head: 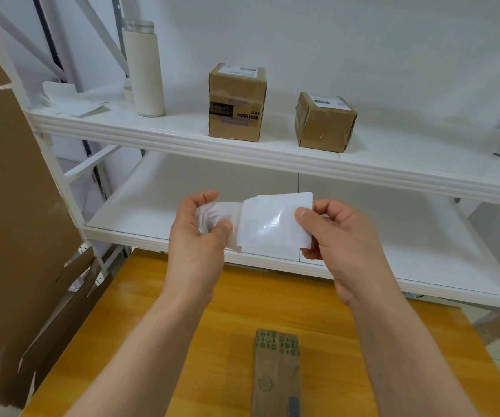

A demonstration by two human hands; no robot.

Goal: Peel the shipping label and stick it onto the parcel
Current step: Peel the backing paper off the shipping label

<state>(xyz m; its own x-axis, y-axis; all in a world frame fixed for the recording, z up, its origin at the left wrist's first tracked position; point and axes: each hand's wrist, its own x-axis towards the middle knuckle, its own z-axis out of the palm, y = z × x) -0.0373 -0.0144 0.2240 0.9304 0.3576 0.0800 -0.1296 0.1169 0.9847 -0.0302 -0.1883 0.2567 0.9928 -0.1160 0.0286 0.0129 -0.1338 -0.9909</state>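
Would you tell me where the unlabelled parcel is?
The parcel lies on the yellow table, bottom centre, below both hands and nearer the right forearm.

The one camera sits on my head, angled forward and down, wide enough that straight edges bow. My left hand [196, 236] and right hand [337, 245] are close, near centre. The wooden table [158, 320] fills six o'clock; the white shelf rack [182, 136], perhaps within reach, spans twelve.

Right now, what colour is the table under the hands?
Yellow-orange wood grain table, seen clearly in the head view.
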